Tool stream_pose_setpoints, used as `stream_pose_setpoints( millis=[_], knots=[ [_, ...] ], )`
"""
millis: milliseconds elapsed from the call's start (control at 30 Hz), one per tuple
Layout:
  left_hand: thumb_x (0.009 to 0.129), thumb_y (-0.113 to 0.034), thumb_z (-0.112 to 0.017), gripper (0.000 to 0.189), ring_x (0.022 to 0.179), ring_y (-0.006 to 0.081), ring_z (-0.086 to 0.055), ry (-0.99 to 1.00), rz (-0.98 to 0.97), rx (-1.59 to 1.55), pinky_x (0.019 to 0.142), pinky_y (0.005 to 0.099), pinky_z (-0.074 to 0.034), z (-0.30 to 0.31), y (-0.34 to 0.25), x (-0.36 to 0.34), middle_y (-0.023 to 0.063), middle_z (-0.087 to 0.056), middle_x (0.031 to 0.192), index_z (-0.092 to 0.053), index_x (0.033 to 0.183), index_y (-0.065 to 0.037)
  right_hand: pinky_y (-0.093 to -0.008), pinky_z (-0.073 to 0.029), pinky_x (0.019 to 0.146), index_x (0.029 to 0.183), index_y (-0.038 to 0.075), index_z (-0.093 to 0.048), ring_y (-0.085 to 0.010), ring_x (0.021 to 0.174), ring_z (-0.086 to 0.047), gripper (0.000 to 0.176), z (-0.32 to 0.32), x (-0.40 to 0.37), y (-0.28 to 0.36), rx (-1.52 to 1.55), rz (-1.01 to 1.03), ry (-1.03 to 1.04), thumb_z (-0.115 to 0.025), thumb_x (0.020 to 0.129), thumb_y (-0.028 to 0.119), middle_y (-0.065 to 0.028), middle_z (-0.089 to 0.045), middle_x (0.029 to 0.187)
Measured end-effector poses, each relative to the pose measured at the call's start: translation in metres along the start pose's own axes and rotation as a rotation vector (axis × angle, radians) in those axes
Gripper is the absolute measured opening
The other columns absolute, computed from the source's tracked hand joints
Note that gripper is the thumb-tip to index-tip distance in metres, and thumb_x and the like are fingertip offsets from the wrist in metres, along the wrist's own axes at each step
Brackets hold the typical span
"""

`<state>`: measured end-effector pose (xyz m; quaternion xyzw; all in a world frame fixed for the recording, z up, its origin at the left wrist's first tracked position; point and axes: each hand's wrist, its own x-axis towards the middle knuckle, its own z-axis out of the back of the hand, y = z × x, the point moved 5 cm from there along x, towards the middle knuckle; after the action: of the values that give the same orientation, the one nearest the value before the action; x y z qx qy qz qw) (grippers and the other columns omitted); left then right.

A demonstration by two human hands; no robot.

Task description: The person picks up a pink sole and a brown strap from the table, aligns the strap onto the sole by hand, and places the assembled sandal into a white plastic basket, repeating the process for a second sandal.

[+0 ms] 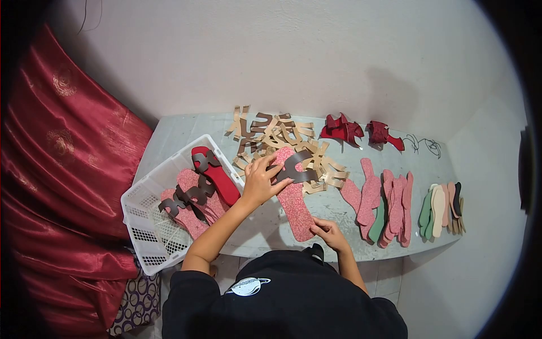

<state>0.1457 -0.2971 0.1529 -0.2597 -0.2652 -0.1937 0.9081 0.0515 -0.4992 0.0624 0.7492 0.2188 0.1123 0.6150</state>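
Observation:
A pink patterned sandal sole (294, 212) is held over the table's front, its toe end pointing away from me. Across its upper part lies a dark brown sandal strap (296, 168). My left hand (261, 179) grips the sole and strap from the left side, fingers over the strap. At the heel end, my right hand (330, 234) pinches the sole's edge between thumb and fingers. Just behind the sole is a heap of beige and brown straps (282, 133).
At left, a white plastic basket (135, 198) holds sandals with dark straps, pink and red. Pink soles (370, 198) and green, cream and black soles (437, 209) lie right. Red strapped pieces (342, 130) and thin cords (432, 147) sit at the back. A red curtain (73, 169) hangs left.

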Motion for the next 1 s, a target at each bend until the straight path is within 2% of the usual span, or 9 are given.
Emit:
stream_pose_setpoints(
  millis=[367, 467, 533, 567, 633, 667, 800, 900, 1000],
  knots=[
    [0.062, -0.039, -0.072, 0.043, 0.105, 0.0264, -0.046, 0.018, 0.001, -0.047, 0.088, 0.0401, -0.032, 0.001, 0.005, 0.005, 0.0093, -0.05, 0.116, -0.066, 0.094, -0.012, -0.0217, -0.04, 0.077, 0.122, -0.003, -0.044, -0.0068, 0.09, -0.048, 0.039, -0.002, -0.002, -0.001, -0.012, 0.005, 0.009, -0.053, 0.086, 0.012, -0.0025, -0.055, 0.106],
    [0.061, -0.042, -0.072, 0.061, 0.107, 0.0287, -0.045, 0.084, -0.019, -0.091, 0.091, 0.0403, -0.033, -0.006, 0.011, 0.007, 0.0138, -0.049, 0.116, -0.057, 0.11, -0.009, -0.0217, -0.04, 0.078, 0.122, -0.003, -0.044, -0.007, 0.091, -0.048, 0.039, 0.0, -0.002, -0.003, 0.003, 0.001, 0.0, -0.052, 0.087, 0.012, -0.0023, -0.054, 0.107],
    [0.057, -0.04, -0.077, 0.087, 0.108, 0.0299, -0.045, 0.039, 0.073, -0.311, 0.093, 0.0378, -0.034, -0.007, 0.018, 0.009, 0.0181, -0.048, 0.115, -0.039, 0.126, -0.004, -0.0218, -0.04, 0.079, 0.122, -0.003, -0.043, -0.0072, 0.092, -0.048, 0.04, 0.004, -0.003, -0.007, -0.043, -0.008, 0.023, -0.052, 0.087, 0.013, -0.0024, -0.054, 0.108],
    [0.057, -0.04, -0.077, 0.087, 0.108, 0.0299, -0.045, 0.041, 0.076, -0.312, 0.093, 0.0378, -0.034, -0.009, 0.023, 0.01, 0.0181, -0.048, 0.115, -0.039, 0.126, -0.004, -0.0218, -0.04, 0.079, 0.122, -0.003, -0.043, -0.0072, 0.092, -0.048, 0.04, 0.006, -0.004, -0.01, -0.041, -0.011, 0.022, -0.052, 0.087, 0.013, -0.0024, -0.054, 0.108],
    [0.049, -0.037, -0.082, 0.105, 0.109, 0.0297, -0.044, 0.22, 0.135, -0.458, 0.094, 0.0351, -0.034, -0.017, 0.033, 0.015, 0.02, -0.045, 0.115, -0.026, 0.131, -0.001, -0.0218, -0.04, 0.079, 0.122, -0.003, -0.043, -0.007, 0.092, -0.048, 0.039, 0.009, -0.005, -0.011, -0.011, -0.004, 0.037, -0.051, 0.088, 0.013, -0.0024, -0.054, 0.108],
    [0.044, -0.034, -0.084, 0.101, 0.108, 0.0285, -0.044, 0.28, 0.125, -0.432, 0.092, 0.0343, -0.036, -0.016, 0.032, 0.018, 0.0163, -0.045, 0.113, -0.034, 0.126, -0.004, -0.0224, -0.04, 0.08, 0.122, -0.003, -0.043, -0.0072, 0.092, -0.049, 0.039, 0.009, -0.005, -0.008, -0.022, 0.0, 0.038, -0.05, 0.088, 0.014, -0.0022, -0.054, 0.108],
    [0.044, -0.033, -0.084, 0.088, 0.104, 0.028, -0.045, 0.317, 0.037, -0.396, 0.089, 0.0354, -0.037, -0.007, 0.022, 0.022, 0.0117, -0.046, 0.103, -0.042, 0.119, -0.008, -0.0236, -0.04, 0.081, 0.121, -0.003, -0.044, -0.0083, 0.094, -0.049, 0.037, 0.014, -0.009, -0.004, -0.067, -0.018, 0.093, -0.048, 0.089, 0.015, -0.0027, -0.054, 0.108],
    [0.045, -0.032, -0.083, 0.088, 0.106, 0.0286, -0.043, 0.401, 0.075, -0.395, 0.09, 0.0356, -0.036, -0.015, 0.02, 0.014, 0.0123, -0.045, 0.105, -0.042, 0.118, -0.007, -0.0236, -0.04, 0.081, 0.121, -0.003, -0.044, -0.0082, 0.094, -0.049, 0.037, 0.015, -0.014, 0.001, -0.096, -0.038, 0.1, -0.049, 0.089, 0.015, -0.0034, -0.055, 0.108],
    [0.044, -0.032, -0.084, 0.079, 0.098, 0.0274, -0.05, 0.427, 0.11, -0.408, 0.083, 0.0343, -0.04, -0.017, 0.018, 0.009, 0.0136, -0.051, 0.101, -0.045, 0.107, -0.005, -0.0241, -0.042, 0.079, 0.119, -0.001, -0.047, -0.0082, 0.091, -0.05, 0.036, 0.022, -0.02, -0.006, -0.153, -0.068, 0.09, -0.05, 0.088, 0.016, -0.0035, -0.056, 0.105]
  ],
)
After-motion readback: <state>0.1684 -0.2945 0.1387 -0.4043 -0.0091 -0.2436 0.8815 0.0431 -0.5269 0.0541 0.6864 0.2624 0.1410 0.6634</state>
